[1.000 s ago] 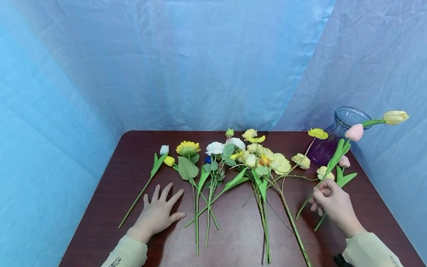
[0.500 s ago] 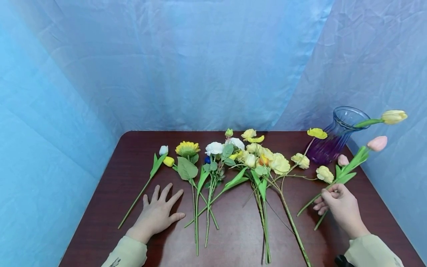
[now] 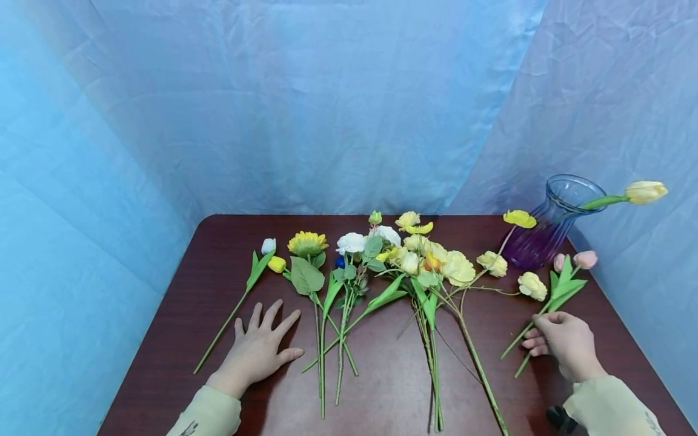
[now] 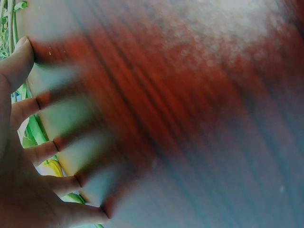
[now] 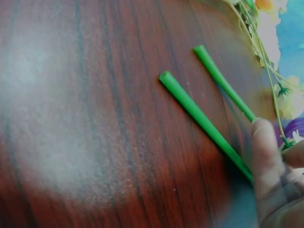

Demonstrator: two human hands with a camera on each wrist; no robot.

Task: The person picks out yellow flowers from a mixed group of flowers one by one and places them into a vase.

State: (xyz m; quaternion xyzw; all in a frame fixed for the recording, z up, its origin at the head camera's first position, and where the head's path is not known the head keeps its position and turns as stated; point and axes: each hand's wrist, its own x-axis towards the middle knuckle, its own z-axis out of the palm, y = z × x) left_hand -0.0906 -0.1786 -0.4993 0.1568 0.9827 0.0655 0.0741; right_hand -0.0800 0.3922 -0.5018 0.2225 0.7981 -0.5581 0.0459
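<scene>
Pinched just below its leaves between thumb and forefinger of the right hand (image 3: 567, 342): a pink tulip (image 3: 586, 260), bloom ahead and right of the fingertips, cut end sticking out to their left. Close alongside, passing under those fingers, a second pink tulip (image 3: 558, 262). Farther ahead of them, a glass vase (image 3: 531, 242) with a pale yellow tulip (image 3: 646, 192) leaning over its rim. Spread wide on the table (image 3: 158, 369), fingers holding nothing: the left hand (image 3: 259, 351), with a white tulip (image 3: 268, 245) ahead, its stem running down left of the fingers. Probably light, with a smooth, fairly stiff stem and softer petals, easily dented. Best gripped by bare stem below the leaves, clear of the neighbouring stem.
</scene>
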